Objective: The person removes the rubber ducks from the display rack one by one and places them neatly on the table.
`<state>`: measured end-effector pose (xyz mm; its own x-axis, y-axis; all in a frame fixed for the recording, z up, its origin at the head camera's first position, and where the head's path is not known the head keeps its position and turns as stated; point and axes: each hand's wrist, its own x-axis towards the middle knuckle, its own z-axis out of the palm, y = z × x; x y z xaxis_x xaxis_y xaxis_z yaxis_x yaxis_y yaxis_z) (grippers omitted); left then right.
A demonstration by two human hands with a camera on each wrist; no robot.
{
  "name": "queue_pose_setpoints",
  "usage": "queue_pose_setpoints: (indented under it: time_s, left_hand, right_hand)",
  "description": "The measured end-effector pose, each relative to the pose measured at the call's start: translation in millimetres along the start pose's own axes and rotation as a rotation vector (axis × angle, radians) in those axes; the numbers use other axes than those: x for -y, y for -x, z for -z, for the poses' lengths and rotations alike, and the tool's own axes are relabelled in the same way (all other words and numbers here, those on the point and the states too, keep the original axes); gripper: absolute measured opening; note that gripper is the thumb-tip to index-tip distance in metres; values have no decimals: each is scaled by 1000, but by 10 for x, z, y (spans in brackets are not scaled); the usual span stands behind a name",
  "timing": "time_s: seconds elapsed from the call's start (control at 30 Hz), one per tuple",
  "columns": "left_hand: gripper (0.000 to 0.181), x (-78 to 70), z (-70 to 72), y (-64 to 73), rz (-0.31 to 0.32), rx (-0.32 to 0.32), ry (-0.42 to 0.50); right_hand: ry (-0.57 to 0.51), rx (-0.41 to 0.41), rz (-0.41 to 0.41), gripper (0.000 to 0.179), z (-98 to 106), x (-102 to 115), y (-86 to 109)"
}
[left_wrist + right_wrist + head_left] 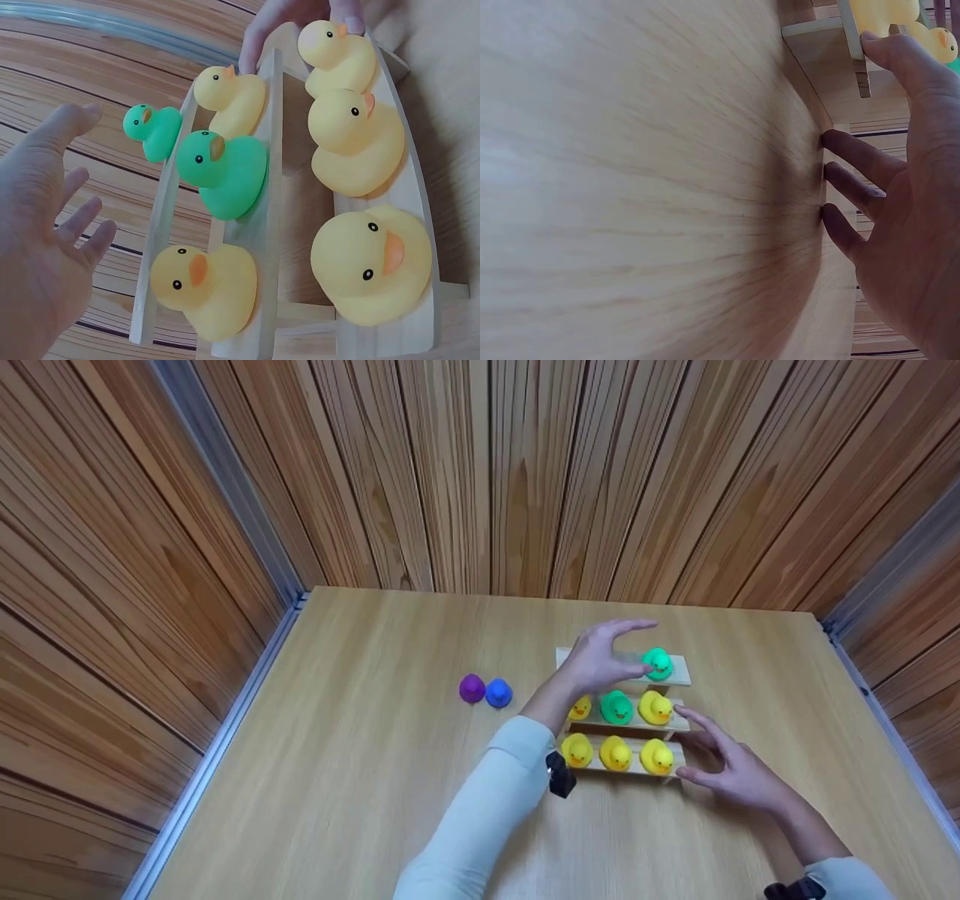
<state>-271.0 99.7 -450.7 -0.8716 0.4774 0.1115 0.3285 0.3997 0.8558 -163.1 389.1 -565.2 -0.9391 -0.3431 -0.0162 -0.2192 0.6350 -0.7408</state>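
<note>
Has the upper green duck (658, 663) atop the rack (635, 722), toward its right end, just beside an empty, wide-spread left hand (598, 658), with a spread right hand (733, 771), gripping nothing, touching that end, perhaps to steady it.

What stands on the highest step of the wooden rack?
One green duck stands on the top step, near its right end. In the head view, the left hand covers part of this step, hiding that area.

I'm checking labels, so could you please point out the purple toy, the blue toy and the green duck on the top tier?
Purple toy (472, 688): head view, its middle.
Blue toy (499, 693): head view, its middle.
Top green duck (159, 138): left wrist view, its body.
</note>
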Motion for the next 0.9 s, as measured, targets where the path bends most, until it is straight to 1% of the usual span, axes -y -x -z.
queue_pose_setpoints:
  time_s: [0.1,0.33,0.57,0.77,0.9]
  left_hand:
    - [62,-11,-35,-11,22,10,17]
    - [57,2,-150,-60,14,8,14]
    - [55,-24,-287,-97,53,9,55]
    - [54,-6,-359,-125,61,17,30]
    - [50,19,-389,-129,82,23,20]
  right_hand:
    - [-16,13,-5,93,5,0,3]
    - [-18,14,-6,94,17,2,-10]
    - [3,6,-6,93,35,1,11]
    - [38,-6,-22,94,39,12,21]
    - [11,10,-35,94,37,25,24]
